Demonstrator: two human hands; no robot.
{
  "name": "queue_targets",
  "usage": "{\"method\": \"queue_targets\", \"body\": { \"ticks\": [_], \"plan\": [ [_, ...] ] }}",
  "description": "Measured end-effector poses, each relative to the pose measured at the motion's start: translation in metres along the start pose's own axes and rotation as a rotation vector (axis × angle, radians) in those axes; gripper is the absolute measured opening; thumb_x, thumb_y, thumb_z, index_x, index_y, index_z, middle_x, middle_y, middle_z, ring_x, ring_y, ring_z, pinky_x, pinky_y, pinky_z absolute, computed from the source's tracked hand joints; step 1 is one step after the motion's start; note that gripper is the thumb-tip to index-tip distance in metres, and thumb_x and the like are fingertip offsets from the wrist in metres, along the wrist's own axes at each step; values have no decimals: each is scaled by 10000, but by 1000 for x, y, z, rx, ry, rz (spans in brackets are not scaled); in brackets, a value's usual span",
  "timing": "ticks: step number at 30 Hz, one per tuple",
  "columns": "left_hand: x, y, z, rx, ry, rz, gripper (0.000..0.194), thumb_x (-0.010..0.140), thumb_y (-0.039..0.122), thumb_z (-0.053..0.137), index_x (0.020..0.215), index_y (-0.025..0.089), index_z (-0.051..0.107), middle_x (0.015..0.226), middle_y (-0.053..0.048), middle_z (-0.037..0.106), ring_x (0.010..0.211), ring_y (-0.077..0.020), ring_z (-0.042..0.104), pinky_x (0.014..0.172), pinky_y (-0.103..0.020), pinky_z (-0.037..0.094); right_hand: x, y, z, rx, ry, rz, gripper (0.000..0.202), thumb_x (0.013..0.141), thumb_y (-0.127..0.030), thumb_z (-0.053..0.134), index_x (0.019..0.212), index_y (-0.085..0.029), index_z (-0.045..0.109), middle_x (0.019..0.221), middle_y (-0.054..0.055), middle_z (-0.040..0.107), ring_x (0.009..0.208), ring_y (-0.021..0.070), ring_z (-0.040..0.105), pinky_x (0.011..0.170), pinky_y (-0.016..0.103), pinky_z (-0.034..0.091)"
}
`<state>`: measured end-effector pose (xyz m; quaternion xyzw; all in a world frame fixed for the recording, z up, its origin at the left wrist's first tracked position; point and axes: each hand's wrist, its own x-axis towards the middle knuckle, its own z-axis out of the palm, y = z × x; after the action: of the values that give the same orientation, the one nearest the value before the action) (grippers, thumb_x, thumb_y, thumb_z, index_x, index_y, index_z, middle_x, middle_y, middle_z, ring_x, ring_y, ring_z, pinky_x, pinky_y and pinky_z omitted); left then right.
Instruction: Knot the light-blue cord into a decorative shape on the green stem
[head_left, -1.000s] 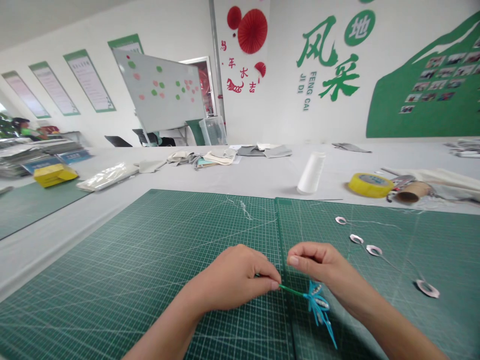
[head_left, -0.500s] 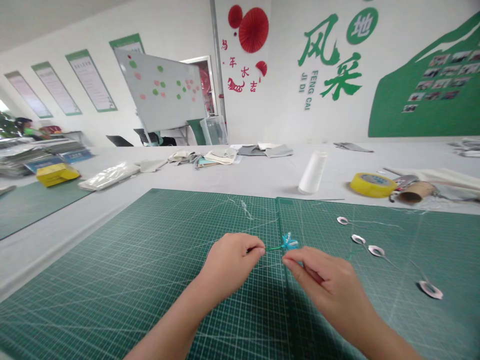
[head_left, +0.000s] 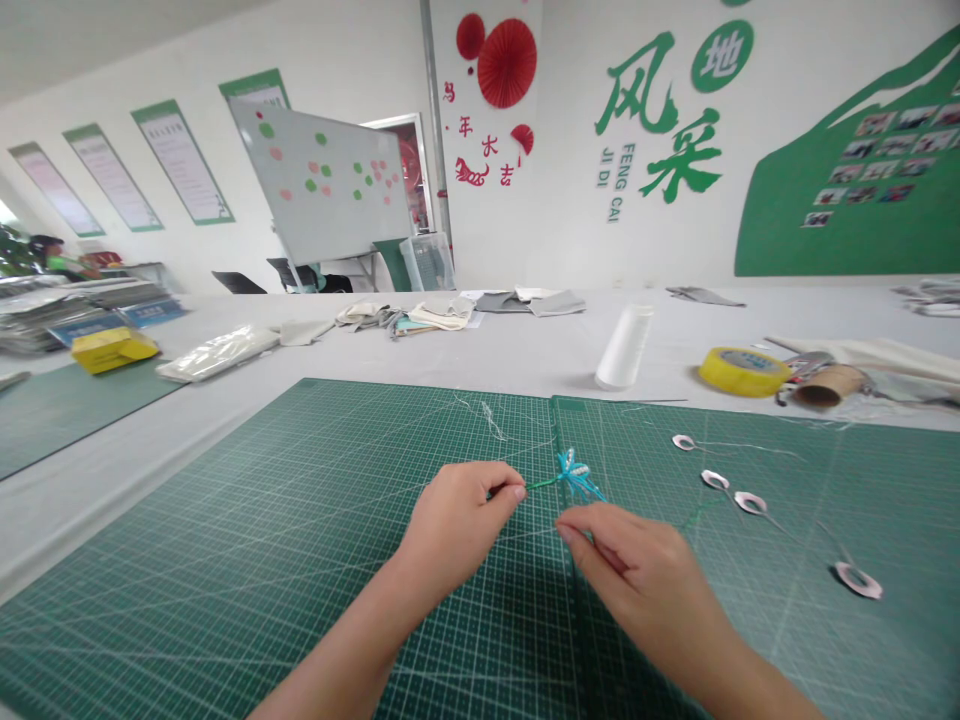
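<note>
My left hand (head_left: pixel 465 510) pinches the green stem (head_left: pixel 541 485) of a small blue flower (head_left: pixel 576 474). The flower has pale beadlike rows on its petals and loose blue strands at its right side. Its head points right, past my left fingertips. Just below the flower, my right hand (head_left: pixel 637 560) is closed in a pinch, thumb against forefinger, apart from the left. What it pinches is too fine to make out. A faint green thread (head_left: pixel 697 514) shows on the mat behind the right hand. Both hands are over the green cutting mats (head_left: pixel 300 520).
Several pale oval rings with threads, one a ring (head_left: pixel 857 580) near my right arm, lie on the right mat. Behind stand a white thread cone (head_left: pixel 625 347), yellow tape (head_left: pixel 742 371) and a cardboard tube (head_left: pixel 829 385). Cloth pieces (head_left: pixel 442 312) lie farther back; a yellow box (head_left: pixel 114 350) is left.
The flower has tilted up and turned, so more of its petals and blue strands show. Both hands have shifted slightly left, the left one a little upward too.
</note>
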<state>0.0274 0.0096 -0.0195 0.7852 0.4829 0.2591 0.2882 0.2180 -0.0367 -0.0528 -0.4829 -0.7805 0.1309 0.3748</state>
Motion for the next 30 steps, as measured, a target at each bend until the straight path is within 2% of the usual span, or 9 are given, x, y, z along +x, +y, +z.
{"method": "queue_targets", "body": {
  "ticks": [4,8,12,16,20,23,27,30],
  "plan": [
    [0,0,0,-29,8,-4,219,885,277,485,746,212,641,674,39,601,643,-125,509,583,-246,320,0,-1,1,43,0,39,203,911,-229,474,839,-212,664,671,-22,627,583,133,565,570,254,392],
    [1,2,-2,-152,-1,-11,206,875,277,504,759,193,652,636,32,563,619,-121,492,584,-244,337,2,-2,4,147,-8,179,222,889,-287,496,771,-208,666,571,-39,527,506,128,455,520,253,340],
    [3,5,-6,-363,-80,-1,183,851,272,543,751,166,654,600,31,524,604,-116,477,596,-240,361,5,6,8,395,-54,366,259,868,-383,527,739,-200,656,576,-40,451,534,129,385,513,258,295],
    [2,8,-9,-489,-158,4,168,836,255,570,739,154,664,582,33,511,592,-106,467,601,-232,363,6,13,10,636,-29,452,260,837,-422,593,730,-191,648,585,-51,386,553,117,322,518,252,266],
    [-3,10,-11,-563,-318,-11,141,819,240,600,782,148,699,602,26,538,589,-98,475,589,-219,374,7,13,6,744,-27,495,258,806,-418,648,707,-180,657,569,-54,414,530,102,289,501,248,247],
    [-6,11,-12,-589,-456,16,137,809,230,613,796,143,717,643,13,571,595,-97,494,580,-211,390,9,14,2,853,-115,504,258,771,-408,691,679,-168,668,595,-30,512,544,101,350,514,242,278],
    [-7,11,-13,-499,-575,51,154,803,259,628,823,150,734,610,18,566,567,-98,498,541,-203,378,11,15,-4,953,-235,467,251,743,-407,721,667,-172,675,543,-47,483,518,92,354,503,227,293],
    [-7,11,-14,-406,-609,78,166,816,263,604,847,171,738,634,15,590,569,-102,497,552,-207,386,11,13,-9,903,-255,428,259,759,-407,703,651,-174,663,544,-49,464,519,95,350,497,224,298]
  ]
}}
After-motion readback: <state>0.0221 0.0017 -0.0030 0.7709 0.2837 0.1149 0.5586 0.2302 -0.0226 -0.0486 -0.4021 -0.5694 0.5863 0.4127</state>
